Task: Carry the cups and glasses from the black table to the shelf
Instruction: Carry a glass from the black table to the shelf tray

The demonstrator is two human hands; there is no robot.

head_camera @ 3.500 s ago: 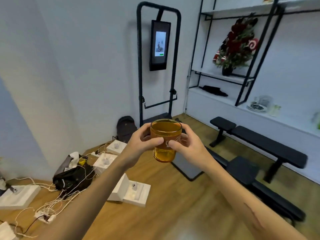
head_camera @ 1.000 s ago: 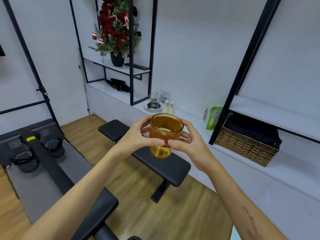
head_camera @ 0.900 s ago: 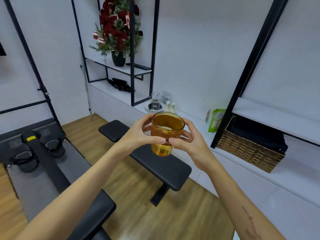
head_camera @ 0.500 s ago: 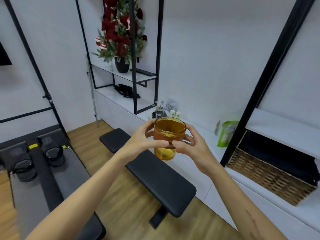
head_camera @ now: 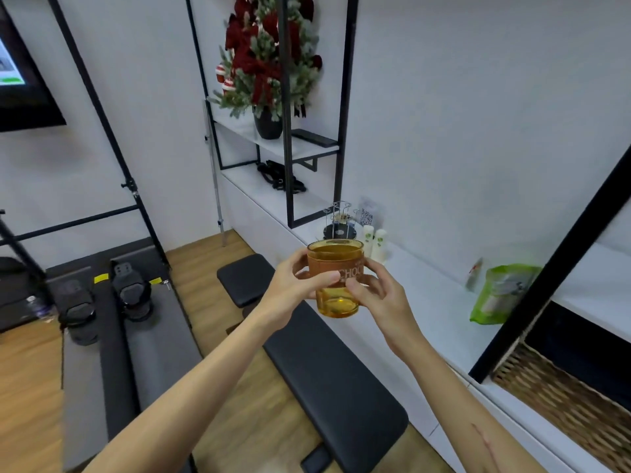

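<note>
An amber glass cup [head_camera: 336,295] with pale lettering is held upright in front of me, above a black padded bench. My left hand [head_camera: 295,288] grips its left side with thumb and fingers curled round it. My right hand [head_camera: 377,295] grips its right side the same way. Just beyond the cup runs the long white shelf [head_camera: 430,302] along the wall. A wire cup rack on a round tray [head_camera: 339,223] stands on that shelf, directly behind the cup. The black table is out of view.
Two small white bottles [head_camera: 374,242] and a green pouch [head_camera: 502,291] stand on the shelf. A wicker basket [head_camera: 563,404] sits under a black frame post at right. The black bench [head_camera: 327,367] lies between me and the shelf. A decorated tree [head_camera: 269,59] stands on an upper shelf.
I have turned away from the cluttered wooden floor area and moved toward the shelf; the rack and bottles have grown nearer. Both hands keep the same grip on the cup.
</note>
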